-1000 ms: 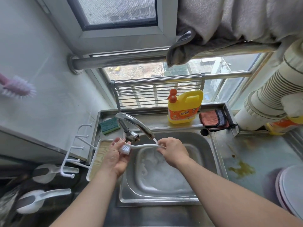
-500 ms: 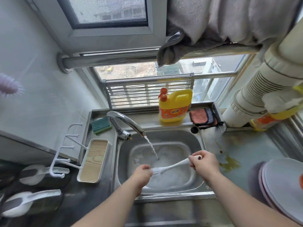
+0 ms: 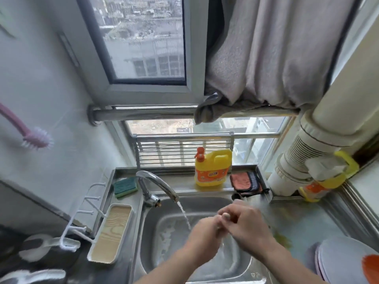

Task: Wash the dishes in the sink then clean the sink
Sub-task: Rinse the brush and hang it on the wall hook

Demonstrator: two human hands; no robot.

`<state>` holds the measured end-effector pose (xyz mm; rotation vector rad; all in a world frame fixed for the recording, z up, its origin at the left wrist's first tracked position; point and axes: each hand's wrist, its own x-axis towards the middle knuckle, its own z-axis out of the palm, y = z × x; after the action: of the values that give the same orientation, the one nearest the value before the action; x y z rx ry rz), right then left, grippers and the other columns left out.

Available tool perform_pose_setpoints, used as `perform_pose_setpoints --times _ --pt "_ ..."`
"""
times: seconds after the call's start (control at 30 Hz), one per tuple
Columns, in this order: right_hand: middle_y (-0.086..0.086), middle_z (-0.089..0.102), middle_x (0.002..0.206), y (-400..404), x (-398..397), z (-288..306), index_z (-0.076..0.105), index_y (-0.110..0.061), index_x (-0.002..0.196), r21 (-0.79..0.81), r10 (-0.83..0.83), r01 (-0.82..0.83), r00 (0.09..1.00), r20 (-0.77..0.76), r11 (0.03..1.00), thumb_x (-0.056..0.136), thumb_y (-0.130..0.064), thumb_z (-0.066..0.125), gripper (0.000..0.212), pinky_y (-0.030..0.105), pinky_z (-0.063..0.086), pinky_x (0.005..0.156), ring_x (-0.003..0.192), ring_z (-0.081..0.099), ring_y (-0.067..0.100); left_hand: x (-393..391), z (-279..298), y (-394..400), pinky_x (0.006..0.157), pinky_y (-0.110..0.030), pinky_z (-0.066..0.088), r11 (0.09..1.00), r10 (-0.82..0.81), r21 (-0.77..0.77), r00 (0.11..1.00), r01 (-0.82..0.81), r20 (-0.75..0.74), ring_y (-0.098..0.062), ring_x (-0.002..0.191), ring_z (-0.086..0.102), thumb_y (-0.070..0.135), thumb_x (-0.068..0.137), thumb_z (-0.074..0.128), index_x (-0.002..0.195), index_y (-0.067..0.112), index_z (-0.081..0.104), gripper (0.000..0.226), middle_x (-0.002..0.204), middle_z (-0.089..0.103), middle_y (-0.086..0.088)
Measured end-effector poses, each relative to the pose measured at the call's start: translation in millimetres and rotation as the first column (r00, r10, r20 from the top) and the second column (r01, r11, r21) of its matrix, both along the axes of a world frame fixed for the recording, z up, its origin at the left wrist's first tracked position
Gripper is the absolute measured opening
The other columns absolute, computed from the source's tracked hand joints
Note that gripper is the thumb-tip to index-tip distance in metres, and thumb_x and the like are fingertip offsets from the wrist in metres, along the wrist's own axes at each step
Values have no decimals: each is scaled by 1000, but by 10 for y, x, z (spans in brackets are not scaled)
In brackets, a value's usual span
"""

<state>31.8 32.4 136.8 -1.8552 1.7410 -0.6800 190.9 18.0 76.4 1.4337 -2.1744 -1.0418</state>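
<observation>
Over the steel sink [image 3: 155, 238], left hand [image 3: 202, 235] and right hand [image 3: 247, 224] clasp something hidden, likely wet, light and slippery; hold its ends.

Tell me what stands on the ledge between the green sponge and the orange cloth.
In the head view, the tap and the yellow soap bottle stand between the sponge and the cloth.

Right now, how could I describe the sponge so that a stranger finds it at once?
Start at the steel sink under the window and find the faucet. Just left of the faucet base, on the back ledge, lies the sponge. It is a small block, dark green on top and yellow beneath, unlike the orange cloth at the ledge's right end.
</observation>
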Motion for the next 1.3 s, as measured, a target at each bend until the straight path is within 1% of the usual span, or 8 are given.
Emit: perform_pose_setpoints --times 0.13,0.27,0.47,0.73,0.93,1.13,1.23,1.3 --pt "-13 70 92 -251 321 767 77 -41 92 -127 18 25 945 328 992 94 -44 73 6 18 51 71 86 67 7 330 844 -204 79 -38 56 973 125 -154 955 -170 -267 -15 92 72 43 103 51 117 28 70 28 101 77 5" --pt "-14 73 99 -656 765 1218 65 -56 111 -98 209 -188 936 284 977 87 -63 58 26 13 50 73 86 69 -1 922 1615 -477 72 -40 60 880 250 -244 835 -407 -490 -14 76 72 38 101 65 109 34 72 11 83 75 9" --pt "-20 72 83 -1209 1723 1874 63 -61 106 -229 411 -375 900 142 898 96 -56 61 11 27 54 74 75 67 1 1807 2703 -847 68 -43 62 672 405 -154 533 -725 -743 -18 69 71 45 98 70 92 21 77 26 76 75 -6" --pt "-13 78 93 -1601 2706 2453 77 -45 109 -306 387 -356 921 46 883 97 -54 60 23 28 53 73 87 70 5 2449 3014 -1448 64 -34 58 571 449 442 -188 -692 -874 -18 65 63 24 104 65 109 15 74 13 78 61 -7" --pt "-2 71 69 -1828 2854 2415 79 -26 89 -171 438 -408 873 216 897 96 -40 65 22 22 46 52 51 60 4 2598 2907 -1610 70 -38 56 563 492 562 -300 -606 -817 -16 57 60 23 103 66 111 17 73 12 77 59 -6" --pt "3 58 61 -2037 3045 2096 80 -17 90 5 405 -469 769 495 883 98 -27 66 19 36 50 54 51 54 21 2729 2726 -1724 70 -33 49 512 514 561 -290 -650 -807 -16 68 58 26 105 63 109 13 68 15 78 59 -7" --pt "-1 68 67 -2161 3085 1855 79 -27 98 -25 442 -473 802 401 881 100 -40 62 22 36 55 66 61 63 17 2677 2519 -1644 83 -32 48 471 539 474 -182 -744 -822 -20 94 63 26 111 51 106 15 71 23 101 67 -10" --pt "-4 76 84 -2204 3023 1701 76 -28 104 -55 437 -440 852 288 896 103 -47 54 29 33 54 80 81 69 13 2596 2289 -1477 104 -29 40 486 565 415 -87 -769 -821 -12 125 56 28 113 48 135 21 64 29 133 62 2"
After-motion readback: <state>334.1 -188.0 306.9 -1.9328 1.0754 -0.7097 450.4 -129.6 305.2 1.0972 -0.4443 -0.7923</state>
